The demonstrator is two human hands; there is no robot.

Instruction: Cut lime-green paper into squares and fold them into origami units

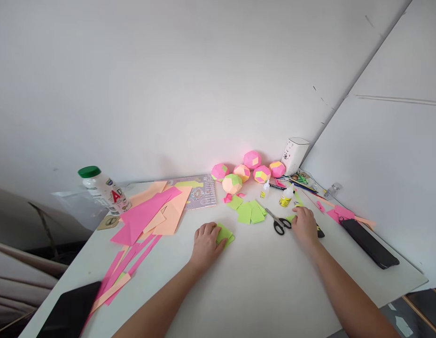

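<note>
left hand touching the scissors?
Apart. The head view shows a stretch of bare table between the left hand and the scissors.

A white bottle [105, 191] with a green cap [89, 172] stands at the left of the white table [267, 286], a brown card [107, 222] just beside its base. At the near left corner lies a dark flat panel [70, 312], perhaps a tablet, cut by the frame. A patterned notebook [204, 193] lies near the back wall [218, 84]; a white container [295, 157], a clear jar [332, 190] and a black pouch [369, 242] sit to the right
</note>
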